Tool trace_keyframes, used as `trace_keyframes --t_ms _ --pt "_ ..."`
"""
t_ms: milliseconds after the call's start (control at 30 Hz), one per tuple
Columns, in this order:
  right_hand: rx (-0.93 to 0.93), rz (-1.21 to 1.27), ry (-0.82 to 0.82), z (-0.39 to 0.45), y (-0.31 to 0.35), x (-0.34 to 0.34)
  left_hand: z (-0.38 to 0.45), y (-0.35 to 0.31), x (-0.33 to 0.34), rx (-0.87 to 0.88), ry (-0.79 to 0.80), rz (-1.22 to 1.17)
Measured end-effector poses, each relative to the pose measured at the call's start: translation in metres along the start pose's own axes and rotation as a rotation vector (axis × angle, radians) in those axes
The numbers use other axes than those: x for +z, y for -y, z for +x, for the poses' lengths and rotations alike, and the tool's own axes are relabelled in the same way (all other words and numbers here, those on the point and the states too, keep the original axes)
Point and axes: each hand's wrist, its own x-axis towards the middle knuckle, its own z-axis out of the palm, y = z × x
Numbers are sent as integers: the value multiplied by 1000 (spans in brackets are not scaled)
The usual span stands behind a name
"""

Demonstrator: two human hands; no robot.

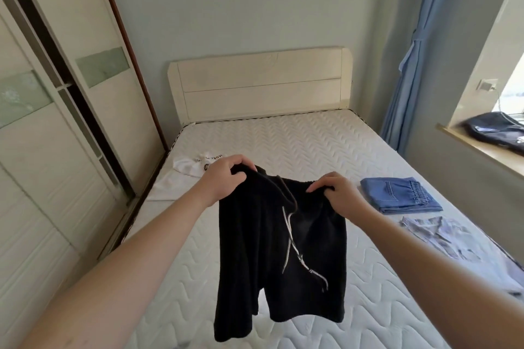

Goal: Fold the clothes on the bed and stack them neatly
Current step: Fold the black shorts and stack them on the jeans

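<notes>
Black shorts: soft black drawstring shorts [280, 249] hang by the waistband above the middle of the white quilted bed [283, 144], legs down toward its near edge.
Long axis: vertical; waistband runs left to right between the hands.
Left hand [226, 178]: pinches the left waistband corner.
Right hand [334, 193]: pinches the right corner, slightly lower.
Nearer hand: neither plainly.
Next move: probably lay the shorts flat.
Stack spot: folded blue denim garment [399, 195] by the right edge.
</notes>
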Motion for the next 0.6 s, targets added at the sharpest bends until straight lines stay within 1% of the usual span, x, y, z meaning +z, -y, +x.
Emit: trace_keyframes --t_ms 100,200,300,400,500,600 --pt "74 3 67 -2 5 19 -1 -7 15 16 16 -28" --pt "218 72 229 -3 13 31 -2 -11 26 52 42 -20" --pt "368 326 325 -3 21 38 -2 -12 32 61 71 14" --pt "476 615 384 -3 25 44 -3 -7 34 43 53 30" --pt "504 760 379 -1 20 45 -4 6 32 -4 0 7" --pt "453 789 313 1 13 42 -3 24 29 -131 -69 -16"
